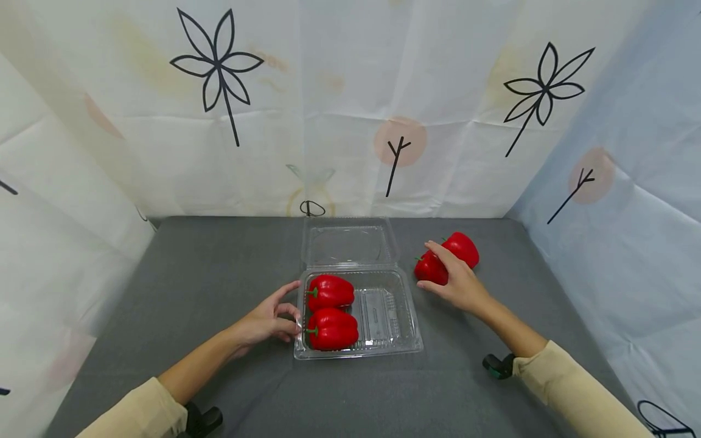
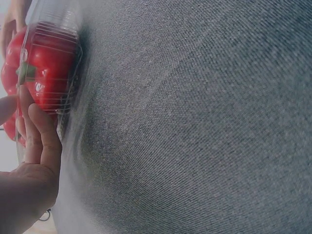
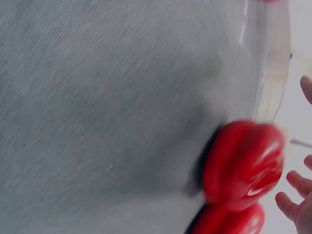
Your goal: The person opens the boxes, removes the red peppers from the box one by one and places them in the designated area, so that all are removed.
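Two red bell peppers (image 1: 331, 328) with green stems lie one in front of the other in the left half of a clear plastic clamshell box (image 1: 383, 316). Its hinged lid (image 1: 350, 243) is folded back behind it. My left hand (image 1: 267, 319) touches the box's left side, fingers mostly straight along the outer wall in the left wrist view. To the right of the box, two more red bell peppers (image 1: 462, 248) lie close together. Over the nearer pepper (image 3: 243, 163) reaches my right hand (image 1: 462, 287), thumb and fingers spread apart; the head view shows this pepper partly covered by the hand.
Dark grey cloth (image 1: 219, 267) covers the table. White fabric walls (image 1: 339, 91) printed with flowers stand behind it and along both sides. A black band (image 1: 499, 366) shows at the right sleeve, another band (image 1: 202, 420) at the left.
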`<state>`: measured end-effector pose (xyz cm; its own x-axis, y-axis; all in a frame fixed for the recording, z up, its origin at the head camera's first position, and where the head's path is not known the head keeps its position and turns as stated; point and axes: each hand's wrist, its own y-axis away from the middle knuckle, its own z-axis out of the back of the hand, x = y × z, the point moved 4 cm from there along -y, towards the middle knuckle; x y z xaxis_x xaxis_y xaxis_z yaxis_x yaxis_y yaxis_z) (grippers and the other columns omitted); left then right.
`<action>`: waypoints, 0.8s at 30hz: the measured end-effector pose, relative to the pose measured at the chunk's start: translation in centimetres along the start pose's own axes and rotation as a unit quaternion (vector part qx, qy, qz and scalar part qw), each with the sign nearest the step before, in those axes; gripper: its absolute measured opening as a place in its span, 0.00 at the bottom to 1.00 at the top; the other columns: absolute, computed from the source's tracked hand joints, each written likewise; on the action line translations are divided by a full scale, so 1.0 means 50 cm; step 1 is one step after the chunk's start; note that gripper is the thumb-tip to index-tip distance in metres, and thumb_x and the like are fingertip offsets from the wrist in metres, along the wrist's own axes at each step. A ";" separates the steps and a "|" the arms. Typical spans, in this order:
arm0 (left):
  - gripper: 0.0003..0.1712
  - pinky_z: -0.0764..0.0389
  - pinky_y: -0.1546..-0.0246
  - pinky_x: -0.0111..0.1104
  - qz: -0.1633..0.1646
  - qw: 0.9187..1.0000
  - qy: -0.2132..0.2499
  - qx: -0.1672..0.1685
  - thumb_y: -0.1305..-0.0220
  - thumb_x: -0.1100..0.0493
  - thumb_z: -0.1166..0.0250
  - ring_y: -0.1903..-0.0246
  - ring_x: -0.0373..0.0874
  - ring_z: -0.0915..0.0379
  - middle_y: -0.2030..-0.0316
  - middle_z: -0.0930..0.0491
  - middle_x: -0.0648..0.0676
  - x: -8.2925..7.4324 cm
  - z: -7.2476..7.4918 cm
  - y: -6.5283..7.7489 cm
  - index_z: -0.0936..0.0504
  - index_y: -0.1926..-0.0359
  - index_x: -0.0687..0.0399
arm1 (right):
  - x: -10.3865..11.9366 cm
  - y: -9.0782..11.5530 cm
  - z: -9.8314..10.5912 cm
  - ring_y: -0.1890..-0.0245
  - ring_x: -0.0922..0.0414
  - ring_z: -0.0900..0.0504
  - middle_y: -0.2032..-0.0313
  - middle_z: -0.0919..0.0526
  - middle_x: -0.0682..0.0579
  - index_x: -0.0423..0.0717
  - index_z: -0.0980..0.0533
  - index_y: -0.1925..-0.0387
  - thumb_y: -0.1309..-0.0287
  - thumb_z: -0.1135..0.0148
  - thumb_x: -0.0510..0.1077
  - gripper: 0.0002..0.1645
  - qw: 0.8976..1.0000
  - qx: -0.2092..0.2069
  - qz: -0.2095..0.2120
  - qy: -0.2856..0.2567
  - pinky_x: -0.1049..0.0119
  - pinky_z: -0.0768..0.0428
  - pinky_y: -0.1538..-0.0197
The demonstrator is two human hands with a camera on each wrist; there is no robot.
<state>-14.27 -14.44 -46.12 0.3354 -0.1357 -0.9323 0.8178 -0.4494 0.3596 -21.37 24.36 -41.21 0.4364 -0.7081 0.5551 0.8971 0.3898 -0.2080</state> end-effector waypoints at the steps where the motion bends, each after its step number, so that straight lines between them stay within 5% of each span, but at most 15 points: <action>1: 0.53 0.20 0.64 0.37 0.000 1.000 0.000 0.000 0.40 0.68 0.34 0.68 0.46 0.23 0.63 0.23 0.55 0.000 0.000 0.000 0.56 0.22 0.51 | 0.010 -0.003 -0.003 0.34 0.41 0.33 0.31 0.34 0.41 0.45 0.39 0.28 0.52 0.22 0.46 0.52 1.000 0.006 0.009 -0.004 0.39 0.25 0.44; 6: 0.52 0.20 0.65 0.37 -0.001 1.000 0.000 0.001 0.40 0.68 0.34 0.68 0.46 0.23 0.63 0.23 0.55 0.000 -0.001 -0.001 0.55 0.22 0.51 | 0.060 -0.013 -0.021 0.30 0.45 0.35 0.28 0.36 0.43 0.45 0.41 0.26 0.50 0.23 0.47 0.54 0.998 0.042 0.044 -0.023 0.40 0.33 0.35; 12: 0.53 0.20 0.65 0.37 0.000 1.000 0.003 -0.001 0.40 0.69 0.34 0.68 0.45 0.24 0.63 0.22 0.54 0.000 0.000 -0.001 0.55 0.22 0.51 | 0.116 -0.020 -0.055 0.33 0.47 0.30 0.30 0.32 0.45 0.46 0.40 0.26 0.49 0.23 0.49 0.52 0.990 0.110 0.081 -0.045 0.43 0.28 0.38; 24: 0.53 0.19 0.65 0.37 0.005 1.000 0.003 -0.001 0.40 0.69 0.34 0.67 0.46 0.23 0.63 0.22 0.55 0.001 0.002 -0.004 0.55 0.22 0.51 | 0.220 -0.029 -0.132 0.43 0.46 0.21 0.36 0.25 0.45 0.47 0.39 0.26 0.45 0.26 0.48 0.49 0.937 0.288 0.158 -0.117 0.46 0.23 0.43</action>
<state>-14.46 -14.42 -46.24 0.3456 -0.1354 -0.9286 0.8155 -0.4462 0.3686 -17.42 12.11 -40.13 0.5864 -0.3808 0.7149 0.5094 0.8596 0.0401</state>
